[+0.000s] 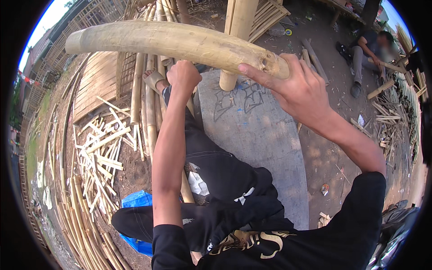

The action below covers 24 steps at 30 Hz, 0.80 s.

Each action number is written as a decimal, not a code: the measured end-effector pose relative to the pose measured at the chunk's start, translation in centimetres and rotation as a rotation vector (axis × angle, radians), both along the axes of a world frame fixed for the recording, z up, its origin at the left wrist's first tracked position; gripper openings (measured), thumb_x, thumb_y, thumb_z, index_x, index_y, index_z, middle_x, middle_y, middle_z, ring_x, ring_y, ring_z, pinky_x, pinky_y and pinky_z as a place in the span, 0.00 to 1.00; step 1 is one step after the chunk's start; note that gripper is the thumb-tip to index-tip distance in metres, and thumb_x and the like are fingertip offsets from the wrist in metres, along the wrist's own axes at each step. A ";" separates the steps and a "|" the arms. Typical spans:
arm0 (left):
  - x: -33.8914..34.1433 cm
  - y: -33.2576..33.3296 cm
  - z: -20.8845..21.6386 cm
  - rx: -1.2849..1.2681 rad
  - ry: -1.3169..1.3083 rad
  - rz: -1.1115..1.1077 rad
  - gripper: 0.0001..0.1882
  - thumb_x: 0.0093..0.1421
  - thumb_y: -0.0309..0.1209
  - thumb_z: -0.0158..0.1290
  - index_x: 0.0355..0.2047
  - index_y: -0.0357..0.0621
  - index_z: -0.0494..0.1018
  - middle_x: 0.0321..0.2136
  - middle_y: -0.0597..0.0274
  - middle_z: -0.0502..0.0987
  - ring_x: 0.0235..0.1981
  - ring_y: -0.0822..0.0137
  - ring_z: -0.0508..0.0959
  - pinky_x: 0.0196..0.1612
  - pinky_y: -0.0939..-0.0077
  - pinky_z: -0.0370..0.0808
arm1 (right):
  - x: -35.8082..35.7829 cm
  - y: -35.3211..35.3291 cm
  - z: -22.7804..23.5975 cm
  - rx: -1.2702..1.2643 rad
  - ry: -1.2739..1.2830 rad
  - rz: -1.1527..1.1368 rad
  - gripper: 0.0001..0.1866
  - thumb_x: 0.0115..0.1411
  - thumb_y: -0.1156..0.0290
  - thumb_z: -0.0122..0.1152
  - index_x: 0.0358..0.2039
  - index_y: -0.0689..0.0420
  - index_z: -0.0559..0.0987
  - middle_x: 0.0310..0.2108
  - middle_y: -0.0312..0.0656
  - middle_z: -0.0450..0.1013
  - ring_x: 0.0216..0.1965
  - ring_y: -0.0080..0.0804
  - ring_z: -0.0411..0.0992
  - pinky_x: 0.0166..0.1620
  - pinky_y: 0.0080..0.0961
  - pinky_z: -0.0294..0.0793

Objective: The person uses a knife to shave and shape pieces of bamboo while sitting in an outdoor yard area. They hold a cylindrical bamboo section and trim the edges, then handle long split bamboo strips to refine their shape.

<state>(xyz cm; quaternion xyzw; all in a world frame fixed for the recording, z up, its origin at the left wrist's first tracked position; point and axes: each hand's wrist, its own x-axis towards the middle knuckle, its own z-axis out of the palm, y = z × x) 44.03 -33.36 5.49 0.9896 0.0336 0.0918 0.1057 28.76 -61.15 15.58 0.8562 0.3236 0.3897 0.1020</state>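
Note:
A thick, pale bamboo pole is held up in front of me and runs from the upper left to my right hand. My right hand grips its right end, the thumb lying along the near side by a knotty hollow. Just under the pole's middle, my left hand is closed in a fist. Whatever it may hold is hidden behind the knuckles. Behind the pole, an upright bamboo post rises at the far end of the grey board beside my legs.
Split bamboo strips are heaped on the ground at left, with long bamboo poles nearer me. A blue plastic sheet lies by my knee. At far right a seated person handles bamboo, near a stack of cut pieces.

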 end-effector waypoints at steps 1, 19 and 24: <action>0.5 1.8 -2.2 0.025 -0.498 -0.243 0.21 0.52 0.33 0.61 0.48 0.53 0.81 0.46 0.46 0.83 0.47 0.44 0.83 0.47 0.50 0.79 | -0.1 1.0 0.3 -0.053 -0.085 0.038 0.51 0.57 0.78 0.60 0.71 0.10 0.56 0.35 0.49 0.70 0.26 0.41 0.75 0.25 0.33 0.79; -2.0 -3.7 0.2 0.052 -0.070 -0.037 0.10 0.52 0.28 0.58 0.33 0.41 0.85 0.35 0.48 0.85 0.41 0.49 0.86 0.42 0.59 0.82 | 6.3 -7.8 -1.0 -0.154 0.142 -0.504 0.50 0.61 0.79 0.54 0.73 0.12 0.50 0.34 0.52 0.71 0.26 0.48 0.77 0.29 0.40 0.81; -0.5 -2.9 0.8 0.020 -0.071 0.002 0.10 0.50 0.28 0.59 0.32 0.39 0.85 0.34 0.46 0.85 0.40 0.48 0.86 0.43 0.58 0.82 | 4.3 -8.0 1.1 0.110 0.448 -0.470 0.51 0.58 0.75 0.59 0.73 0.14 0.50 0.38 0.53 0.73 0.34 0.52 0.80 0.41 0.44 0.81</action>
